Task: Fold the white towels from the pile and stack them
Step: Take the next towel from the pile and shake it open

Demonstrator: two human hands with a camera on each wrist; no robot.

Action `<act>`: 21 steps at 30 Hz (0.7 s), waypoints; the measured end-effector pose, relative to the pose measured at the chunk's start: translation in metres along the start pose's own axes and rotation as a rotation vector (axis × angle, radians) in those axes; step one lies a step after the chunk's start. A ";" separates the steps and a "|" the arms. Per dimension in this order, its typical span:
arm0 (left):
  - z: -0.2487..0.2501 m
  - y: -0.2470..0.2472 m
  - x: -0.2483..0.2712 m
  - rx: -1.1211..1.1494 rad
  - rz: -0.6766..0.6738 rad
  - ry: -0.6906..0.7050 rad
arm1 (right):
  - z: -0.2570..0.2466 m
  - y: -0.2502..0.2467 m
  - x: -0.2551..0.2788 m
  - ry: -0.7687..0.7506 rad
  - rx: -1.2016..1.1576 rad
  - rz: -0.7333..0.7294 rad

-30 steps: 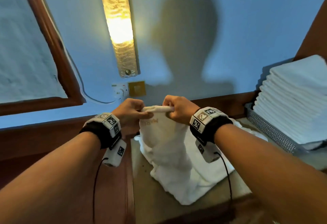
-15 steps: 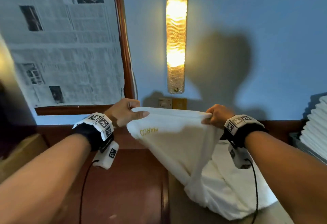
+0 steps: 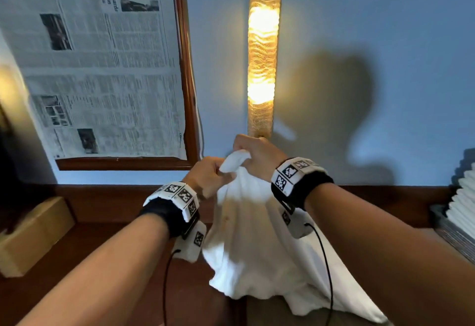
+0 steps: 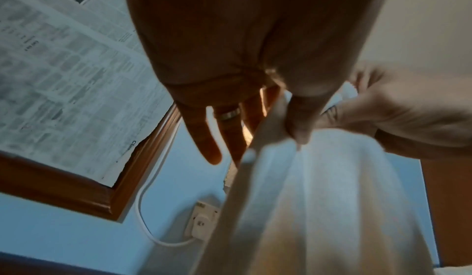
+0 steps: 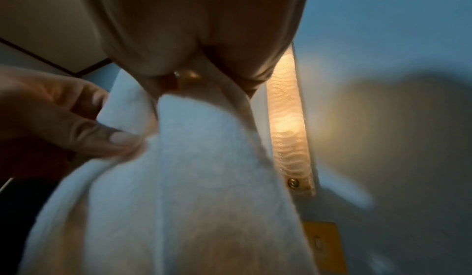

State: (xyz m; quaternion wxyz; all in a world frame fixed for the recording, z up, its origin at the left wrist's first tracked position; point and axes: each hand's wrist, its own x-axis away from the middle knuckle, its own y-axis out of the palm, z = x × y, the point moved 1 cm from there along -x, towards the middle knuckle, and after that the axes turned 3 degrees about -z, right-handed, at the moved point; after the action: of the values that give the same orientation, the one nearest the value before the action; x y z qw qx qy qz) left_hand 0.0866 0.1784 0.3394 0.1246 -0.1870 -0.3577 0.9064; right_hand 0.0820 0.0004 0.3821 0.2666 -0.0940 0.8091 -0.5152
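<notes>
My left hand [image 3: 205,175] and my right hand [image 3: 257,154] are close together in the middle of the frame. Each grip pinches the top of one white towel [image 3: 246,235]. It hangs down to the tabletop [image 3: 270,313] at the bottom. Folded towels [image 3: 462,204] sit stacked at the right edge

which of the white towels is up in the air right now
The white towel pinched at its top by the left hand and right hand; the folded towels at far right lie stacked.
</notes>
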 end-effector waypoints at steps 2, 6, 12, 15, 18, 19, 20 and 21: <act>-0.004 -0.003 -0.006 0.005 0.019 0.027 | 0.015 0.000 0.005 0.058 -0.100 0.033; -0.006 -0.012 -0.021 0.013 0.034 0.039 | 0.061 0.001 0.006 0.227 -0.081 -0.055; 0.010 0.005 -0.044 0.030 0.009 0.005 | 0.059 -0.012 -0.024 0.107 -0.159 0.001; 0.017 0.010 -0.057 0.043 0.171 0.006 | 0.054 -0.019 -0.038 0.054 -0.121 -0.022; 0.019 0.001 -0.068 0.132 0.267 0.088 | 0.074 -0.018 -0.042 0.108 -0.184 0.009; 0.020 -0.002 -0.071 0.150 0.254 0.121 | 0.081 -0.015 -0.042 0.130 -0.189 0.008; 0.021 -0.003 -0.074 0.147 0.231 0.150 | 0.086 -0.011 -0.041 0.142 -0.172 0.005; 0.020 -0.004 -0.076 0.127 0.214 0.167 | 0.091 -0.005 -0.040 0.151 -0.145 -0.004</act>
State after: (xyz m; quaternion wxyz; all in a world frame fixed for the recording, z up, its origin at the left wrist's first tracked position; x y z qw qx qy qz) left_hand 0.1470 0.1417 0.3748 0.0681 -0.2907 -0.2661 0.9166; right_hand 0.1633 -0.0556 0.3705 0.1960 -0.0756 0.8620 -0.4614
